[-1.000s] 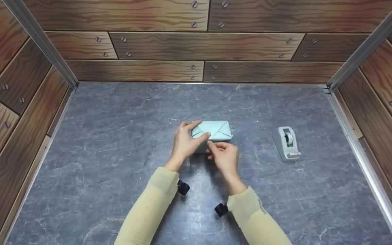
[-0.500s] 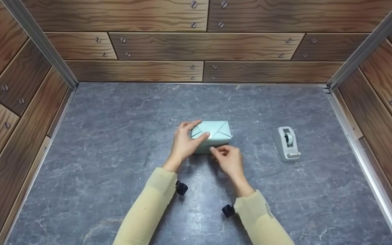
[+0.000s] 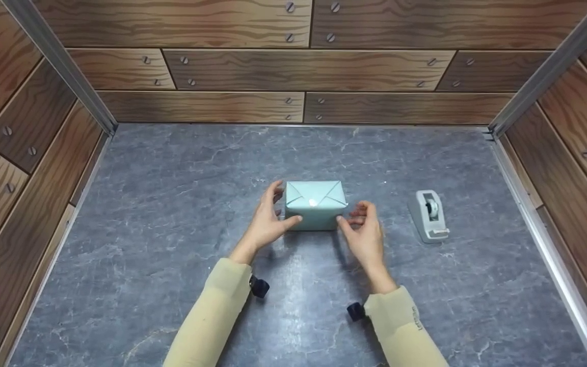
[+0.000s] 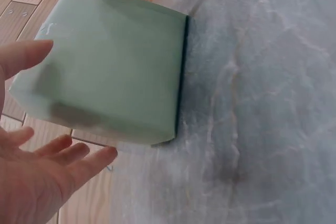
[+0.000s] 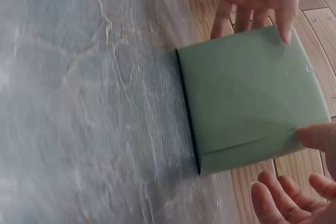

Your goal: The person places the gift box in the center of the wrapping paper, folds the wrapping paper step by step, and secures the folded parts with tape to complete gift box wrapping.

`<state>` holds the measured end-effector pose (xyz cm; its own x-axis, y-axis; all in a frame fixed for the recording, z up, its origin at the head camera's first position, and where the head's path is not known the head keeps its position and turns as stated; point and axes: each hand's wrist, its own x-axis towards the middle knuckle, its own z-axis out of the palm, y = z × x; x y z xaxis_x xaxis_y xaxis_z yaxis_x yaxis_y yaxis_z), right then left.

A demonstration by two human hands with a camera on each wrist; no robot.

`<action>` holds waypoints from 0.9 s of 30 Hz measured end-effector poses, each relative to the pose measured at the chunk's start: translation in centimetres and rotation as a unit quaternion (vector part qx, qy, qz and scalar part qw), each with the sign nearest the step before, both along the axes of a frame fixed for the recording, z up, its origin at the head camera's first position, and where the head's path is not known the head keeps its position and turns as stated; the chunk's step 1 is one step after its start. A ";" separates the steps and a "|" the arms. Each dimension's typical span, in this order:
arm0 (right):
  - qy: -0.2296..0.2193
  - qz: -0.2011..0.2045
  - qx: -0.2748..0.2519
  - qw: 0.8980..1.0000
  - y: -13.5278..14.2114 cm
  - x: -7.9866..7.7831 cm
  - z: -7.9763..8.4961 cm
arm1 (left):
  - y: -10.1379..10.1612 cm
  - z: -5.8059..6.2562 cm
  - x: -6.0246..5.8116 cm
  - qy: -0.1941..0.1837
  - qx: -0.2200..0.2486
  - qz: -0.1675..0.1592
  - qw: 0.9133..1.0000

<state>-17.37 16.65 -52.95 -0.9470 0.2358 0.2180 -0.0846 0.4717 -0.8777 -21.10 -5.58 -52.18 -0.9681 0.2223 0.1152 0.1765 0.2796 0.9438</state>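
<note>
A box wrapped in pale green paper (image 3: pixel 316 219) stands on the table between both hands. Its top shows triangular folds meeting at a small bright glossy spot (image 3: pixel 313 203). At the box's left side, my left hand (image 3: pixel 264 223) is spread, thumb in front of the front face and fingers beside the left side; the left wrist view shows those fingers apart from the paper. My right hand (image 3: pixel 367 235) is at the right, thumb tip at the front face near the right edge, other fingers loosely bent off the side. A crease runs along the green box (image 5: pixel 241 98) near that edge.
A light grey tape dispenser (image 3: pixel 432 216) with a roll in it stands right of the right hand. The grey marbled table (image 3: pixel 181 204) is bounded by wood-print walls (image 3: pixel 303 71) at the back and both sides, with metal rails at the corners.
My left hand has come off the box's top and moved down to its left side. The right hand has moved from the front face out to the right edge. The box stays put.
</note>
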 end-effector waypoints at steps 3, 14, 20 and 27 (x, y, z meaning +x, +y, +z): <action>-0.003 0.034 -0.008 0.999 0.4 -0.2 -0.2 | -0.1 -0.3 0.5 -0.005 -0.018 0.023 1.000; -0.010 0.124 -0.047 0.991 1.3 -0.9 -1.3 | -0.8 -1.0 1.2 0.019 -0.019 -0.010 1.000; 0.007 0.122 -0.062 0.991 1.2 -0.9 -0.7 | -0.9 -0.8 1.1 0.066 0.001 -0.014 0.998; 0.031 0.109 -0.105 0.988 0.6 0.0 2.7 | -0.6 -0.1 0.9 0.093 0.030 0.031 0.995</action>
